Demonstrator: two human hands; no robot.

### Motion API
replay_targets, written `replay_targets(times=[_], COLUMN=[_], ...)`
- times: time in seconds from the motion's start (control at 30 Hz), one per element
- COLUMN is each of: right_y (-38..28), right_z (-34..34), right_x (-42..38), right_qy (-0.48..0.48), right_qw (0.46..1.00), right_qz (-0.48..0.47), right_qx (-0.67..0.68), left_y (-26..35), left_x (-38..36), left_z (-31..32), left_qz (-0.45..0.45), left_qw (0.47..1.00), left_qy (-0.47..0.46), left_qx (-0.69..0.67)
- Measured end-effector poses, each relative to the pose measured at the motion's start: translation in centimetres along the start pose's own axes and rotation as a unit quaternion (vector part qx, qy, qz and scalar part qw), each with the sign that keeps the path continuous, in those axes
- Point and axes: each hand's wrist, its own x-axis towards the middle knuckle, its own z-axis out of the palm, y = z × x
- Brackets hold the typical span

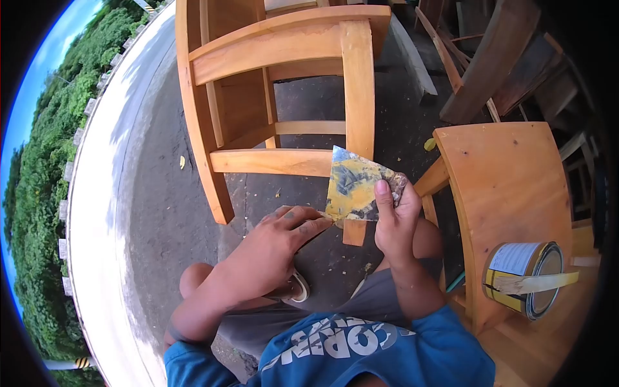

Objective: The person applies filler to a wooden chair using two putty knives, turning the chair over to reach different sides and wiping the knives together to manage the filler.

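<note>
My right hand grips a broad putty knife, its thumb pressed on the flat metal blade. Yellow putty and dark smears cover that blade. My left hand is closed, palm down, at the blade's lower left corner. Its fingertips hold something thin with putty on it, mostly hidden under the fingers. Just beyond both hands stands an orange-brown wooden chair, tilted in view, with one leg ending below the blade.
At right, a second wooden piece with a curved panel stands close to my right arm. A paint can with a flat wooden stick across it sits there. Wood scraps are piled at upper right. A sunlit road runs along the left.
</note>
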Motion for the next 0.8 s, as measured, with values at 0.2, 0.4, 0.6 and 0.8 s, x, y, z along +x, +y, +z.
replay_targets(times=[0.2,0.4,0.6,0.8], right_y=[0.9,2.2,2.7,3.5], right_z=[-0.4,-1.4,-1.7,-2.6], right_x=[0.6,0.9,1.5,2.2], right_qy=[0.043,0.054,0.095,0.106], right_qw=[0.994,0.991,0.989,0.986], right_qz=[0.02,0.011,0.022,0.036], right_qx=[0.093,0.119,0.108,0.121], left_y=[-7.6,-20.4,-22.2,-24.4], left_x=[0.3,4.6,7.9,9.8], left_z=[-5.6,-12.7,-16.4,-17.6], left_qz=[-0.207,-0.257,-0.293,-0.362], left_qw=[0.849,0.839,0.86,0.852], left_qy=[0.279,0.421,0.381,0.372], left_qx=[-0.399,-0.231,-0.172,-0.069])
